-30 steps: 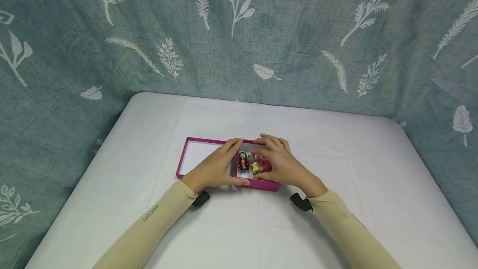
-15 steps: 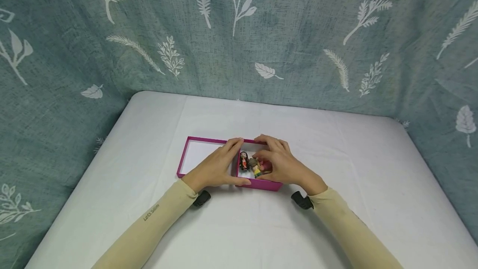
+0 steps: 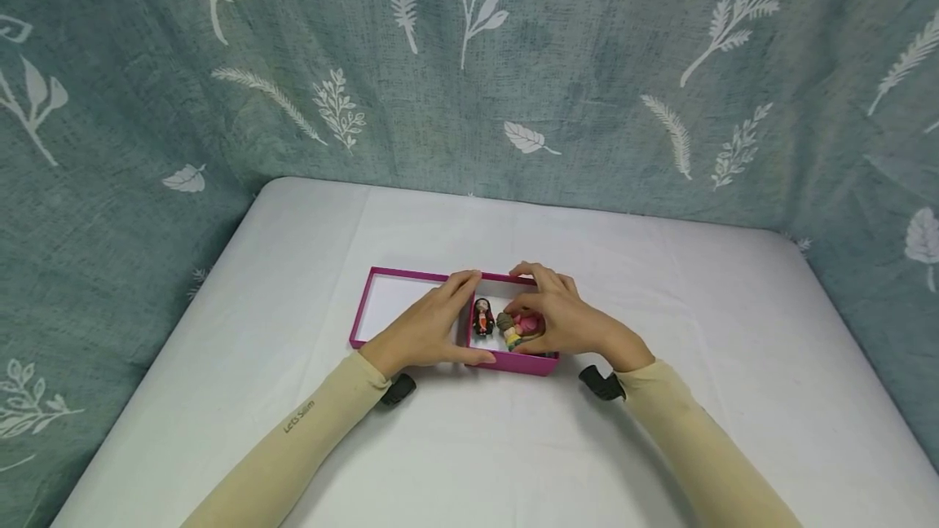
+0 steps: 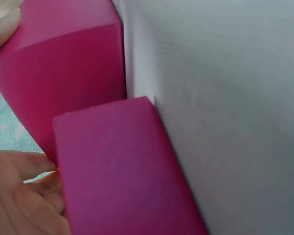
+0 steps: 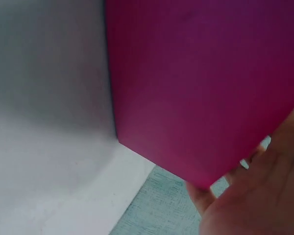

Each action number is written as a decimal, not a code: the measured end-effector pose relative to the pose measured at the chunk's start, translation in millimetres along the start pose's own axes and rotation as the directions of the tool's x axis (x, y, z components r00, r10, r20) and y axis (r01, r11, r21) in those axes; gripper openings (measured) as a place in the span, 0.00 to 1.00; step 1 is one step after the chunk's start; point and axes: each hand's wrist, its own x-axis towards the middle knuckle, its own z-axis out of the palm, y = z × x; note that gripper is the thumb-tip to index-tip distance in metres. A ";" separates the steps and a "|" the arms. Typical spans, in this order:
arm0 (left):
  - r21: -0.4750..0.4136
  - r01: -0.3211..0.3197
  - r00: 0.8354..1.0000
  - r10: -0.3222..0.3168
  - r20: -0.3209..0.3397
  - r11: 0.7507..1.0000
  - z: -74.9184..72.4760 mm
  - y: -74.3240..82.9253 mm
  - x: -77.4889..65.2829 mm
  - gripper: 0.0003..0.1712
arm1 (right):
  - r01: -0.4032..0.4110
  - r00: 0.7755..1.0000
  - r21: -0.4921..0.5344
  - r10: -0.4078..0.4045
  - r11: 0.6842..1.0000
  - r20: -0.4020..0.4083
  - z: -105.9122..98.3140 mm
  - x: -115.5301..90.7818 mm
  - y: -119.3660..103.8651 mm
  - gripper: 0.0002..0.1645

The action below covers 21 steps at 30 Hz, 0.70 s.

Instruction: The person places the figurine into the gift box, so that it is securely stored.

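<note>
Lying farther from the dark doll point(image 3: 482, 319) than a second ago, the yellow doll point(image 3: 510, 334) is in the box point(image 3: 513, 362) by the right hand point(image 3: 572, 320), beside the pink piece point(image 3: 528, 323) — which half hides under it. That hand arches over the box, index and thumb curved inward; whether they pinch a doll, I cannot tell. The left hand point(image 3: 421, 328) grips the box's other end between thumb and fingers — its back above the tray point(image 3: 396, 304). From the left wrist, the thumb meets the box's wall. From the right wrist, a fingertip meets the box's edge.
</note>
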 end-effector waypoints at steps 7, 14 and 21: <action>0.000 0.003 1.000 -0.003 -0.002 1.000 0.4 -0.1 0.5 0.70 | 0.015 0.999 -0.005 -0.014 1.000 0.048 -7.6 2.7 -0.7 0.29; -0.001 0.016 1.000 -0.016 -0.002 1.000 1.1 -0.9 -0.2 0.70 | 0.018 0.996 -0.076 -0.011 0.997 0.092 -10.2 12.0 -11.1 0.28; 0.001 0.016 1.000 -0.016 0.008 1.000 1.4 -0.3 0.2 0.70 | -0.058 0.991 -0.115 0.071 0.992 0.112 -5.0 14.7 -15.0 0.27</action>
